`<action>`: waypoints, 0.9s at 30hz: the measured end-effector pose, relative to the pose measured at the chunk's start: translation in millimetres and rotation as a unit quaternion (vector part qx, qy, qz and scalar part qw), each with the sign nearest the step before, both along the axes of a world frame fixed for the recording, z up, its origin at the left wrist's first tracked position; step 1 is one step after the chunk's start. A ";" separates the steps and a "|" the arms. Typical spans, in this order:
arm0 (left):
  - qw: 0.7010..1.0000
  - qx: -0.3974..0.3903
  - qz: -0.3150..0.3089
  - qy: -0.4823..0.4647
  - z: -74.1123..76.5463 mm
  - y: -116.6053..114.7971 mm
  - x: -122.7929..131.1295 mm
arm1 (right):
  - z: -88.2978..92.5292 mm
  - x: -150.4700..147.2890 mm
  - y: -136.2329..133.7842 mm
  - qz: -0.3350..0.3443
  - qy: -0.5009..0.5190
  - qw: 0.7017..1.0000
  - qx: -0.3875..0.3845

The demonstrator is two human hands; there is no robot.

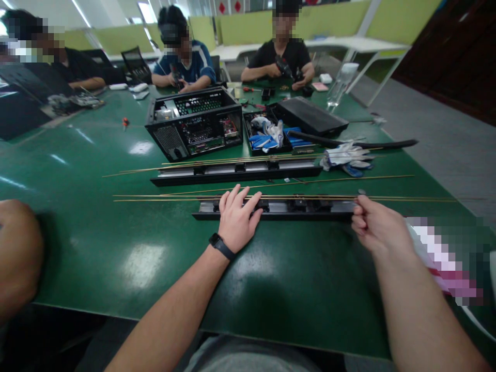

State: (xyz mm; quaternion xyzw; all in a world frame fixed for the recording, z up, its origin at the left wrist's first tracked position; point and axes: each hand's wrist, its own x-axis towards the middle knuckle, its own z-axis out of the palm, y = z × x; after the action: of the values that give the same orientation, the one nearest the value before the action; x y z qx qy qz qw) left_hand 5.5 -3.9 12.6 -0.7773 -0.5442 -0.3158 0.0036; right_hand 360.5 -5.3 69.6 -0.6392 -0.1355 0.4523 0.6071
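A black rail with a silvery channel [279, 207] lies on the green table in front of me, with black blocks [321, 203] set along it. Thin brass-coloured rods [155, 197] run lengthwise over it, past both its ends. My left hand [237, 219], a dark band on its wrist, rests across the rail's left part with fingers spread. At the right end, my right hand [382, 225] is closed, thumb and fingers pinched beside the rods. What sits in that pinch is hidden. Farther back lies a second similar rail [236, 173] with more rods along it.
An open black computer case [194, 124] stands behind the rails. Beside it are a black tray [267, 147] holding gloves, a dark panel [310, 116], a black strip [372, 143] and loose gloves [346, 157]. Several people sit around; a bent arm [19, 253] is at left.
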 end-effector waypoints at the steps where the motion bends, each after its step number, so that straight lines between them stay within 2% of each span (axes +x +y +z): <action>1: 1.000 0.000 0.001 0.000 0.0 -0.1 0.1 | -0.8 -0.2 -0.2 0.008 0.000 1.000 0.000; 6: 1.000 0.001 0.001 0.001 -0.1 -0.1 -0.3 | -1.6 -6.2 -0.4 0.046 -0.001 0.999 -0.015; 12: 1.000 0.005 -0.001 0.003 0.2 -0.2 -0.1 | -4.1 2.8 2.6 -0.002 0.000 1.000 -0.013; 17: 1.000 0.001 0.000 0.001 0.4 -0.6 0.2 | -5.2 -7.9 -1.3 0.057 0.001 0.998 -0.004; 19: 1.000 0.001 0.000 0.000 0.3 -0.6 0.1 | -6.5 -11.1 -1.9 0.060 -0.001 0.998 0.003; 24: 1.000 0.002 -0.004 0.003 -0.4 -0.1 -0.5 | -14.7 1.9 2.5 0.012 -0.011 1.000 0.009; 27: 1.000 0.002 0.001 0.006 -1.2 0.3 -0.5 | -21.5 9.4 4.1 0.051 -0.020 0.998 0.026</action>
State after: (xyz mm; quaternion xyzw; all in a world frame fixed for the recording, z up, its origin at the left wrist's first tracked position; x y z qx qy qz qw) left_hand 5.1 -3.5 11.4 -0.7787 -0.5441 -0.3122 0.0083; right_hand 369.8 -1.3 48.1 -0.6240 -0.1914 0.4661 0.5972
